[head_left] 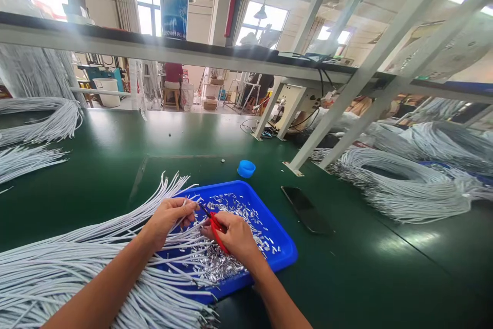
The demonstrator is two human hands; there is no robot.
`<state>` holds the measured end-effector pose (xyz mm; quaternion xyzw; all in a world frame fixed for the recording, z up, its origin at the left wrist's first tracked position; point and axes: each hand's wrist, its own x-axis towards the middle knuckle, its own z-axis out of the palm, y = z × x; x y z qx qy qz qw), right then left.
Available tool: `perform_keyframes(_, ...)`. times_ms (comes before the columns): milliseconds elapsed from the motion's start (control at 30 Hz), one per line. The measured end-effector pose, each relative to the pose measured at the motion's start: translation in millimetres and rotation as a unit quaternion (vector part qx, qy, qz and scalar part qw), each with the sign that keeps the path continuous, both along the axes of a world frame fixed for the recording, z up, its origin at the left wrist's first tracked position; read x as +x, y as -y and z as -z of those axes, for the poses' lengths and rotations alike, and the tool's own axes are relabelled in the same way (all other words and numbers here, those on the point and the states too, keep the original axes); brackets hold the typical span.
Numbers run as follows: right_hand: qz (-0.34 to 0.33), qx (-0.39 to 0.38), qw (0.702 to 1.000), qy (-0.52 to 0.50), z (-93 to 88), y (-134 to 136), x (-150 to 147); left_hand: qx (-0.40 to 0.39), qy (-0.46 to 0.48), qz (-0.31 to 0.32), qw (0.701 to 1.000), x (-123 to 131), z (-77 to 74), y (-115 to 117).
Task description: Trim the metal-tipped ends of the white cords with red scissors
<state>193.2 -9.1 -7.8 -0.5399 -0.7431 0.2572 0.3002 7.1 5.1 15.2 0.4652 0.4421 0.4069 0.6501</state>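
My left hand [171, 218] is closed in a pinch on a thin white cable over the blue tray [283, 254]. My right hand [234, 236] is wrapped round a red-handled cutter [214, 226], whose dark tip points at the cable end between my hands. A big bundle of white cables [77, 267] lies across the tray's left side and runs off to the lower left. Several short silvery cut pieces [239, 211] litter the tray floor.
A dark phone [306, 210] lies right of the tray on the green table [365, 277]. A small blue cap [246, 168] sits behind the tray. More cable bundles [408, 185] lie at right and far left. White frame legs [331, 118] stand behind.
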Motion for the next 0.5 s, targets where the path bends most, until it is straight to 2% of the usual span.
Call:
perform_keyframes(67, 0.013, -0.029, 0.998, -0.062, -2.9, -1.7, 3.0, 0.005, -0.009, -0.033, 0.999, -0.4, -0.8, -0.3)
perform_keyframes(133, 0.021, -0.08, 0.978, -0.194, -3.1, -1.9, 2.5, 0.016, -0.033, -0.012, 0.999, 0.1, -2.1, 1.0)
perform_keyframes(233, -0.005, -0.164, 0.904, -0.395, 0.8, 0.9, -5.2, 0.059, -0.083, 0.064, 0.993, 2.4, -3.0, 4.1)
perform_keyframes(300, -0.02, -0.19, 0.874, -0.447, 4.5, 3.7, -11.5, 0.084, -0.106, 0.094, 0.986, 4.0, -1.3, 5.1)
perform_keyframes(367, -0.014, -0.156, 0.89, -0.428, 7.6, 6.5, -16.3, 0.103, -0.134, 0.099, 0.981, 5.2, 2.6, 4.6)
perform_keyframes(433, 0.013, -0.055, 0.928, -0.368, 9.3, 8.9, -19.5, 0.114, -0.194, 0.078, 0.971, 6.1, 7.2, 3.4)
perform_keyframes(500, 0.04, 0.025, 0.942, -0.333, 9.0, 9.8, -21.1, 0.122, -0.261, 0.049, 0.956, 7.0, 10.1, 2.9)
